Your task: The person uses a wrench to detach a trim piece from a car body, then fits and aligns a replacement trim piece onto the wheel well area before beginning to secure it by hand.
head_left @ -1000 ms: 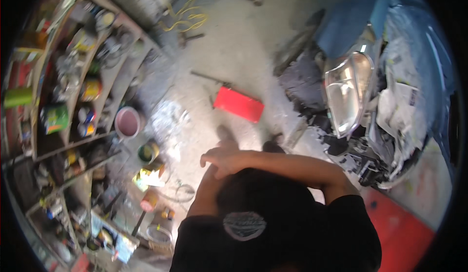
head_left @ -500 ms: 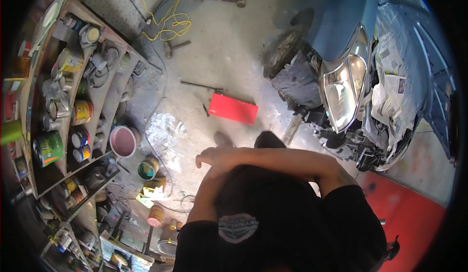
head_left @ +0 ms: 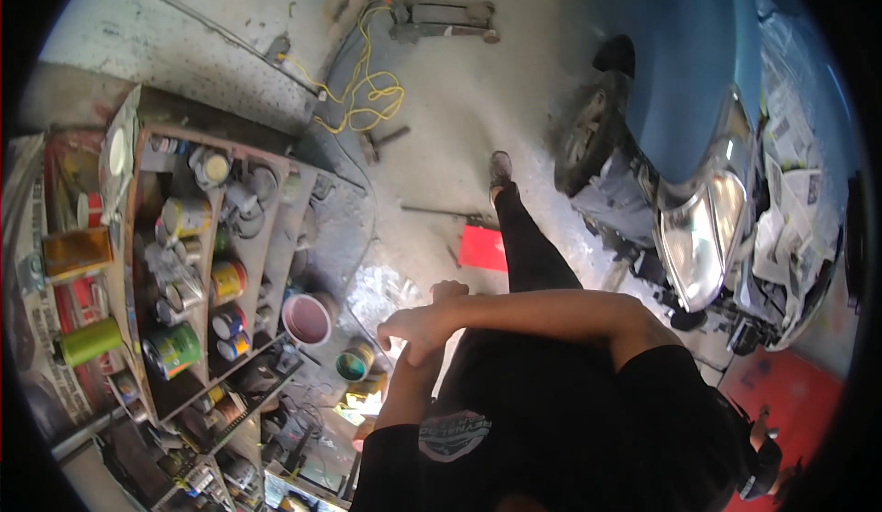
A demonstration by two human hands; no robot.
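My right hand [head_left: 413, 333] lies across my left forearm [head_left: 404, 388] near the wrist, its fingers curled round it. My left hand [head_left: 448, 292] shows partly beyond it with bent fingers; what they hold, if anything, is hidden. My dark-clad leg [head_left: 524, 246] reaches forward past a red box [head_left: 478, 248] on the floor, beside a thin bar [head_left: 432, 212]. At the right is a blue car [head_left: 680, 44] with bare wheel [head_left: 583, 135], chrome-edged headlight [head_left: 694, 236] and newspaper masking [head_left: 790, 200].
Shelves of cans [head_left: 220, 218] fill the left. Near them stand a pink-stained bucket [head_left: 308, 319] and a green can [head_left: 354, 362]. Ahead lie a yellow cord [head_left: 377, 99], a floor jack [head_left: 446, 30] and a dark tool [head_left: 372, 147]. A red panel [head_left: 781, 393] is behind at the right.
My leg has stepped forward over the view of the red box. More wall shows at the left as the view has shifted. My left hand's fingers have come into sight beyond my right.
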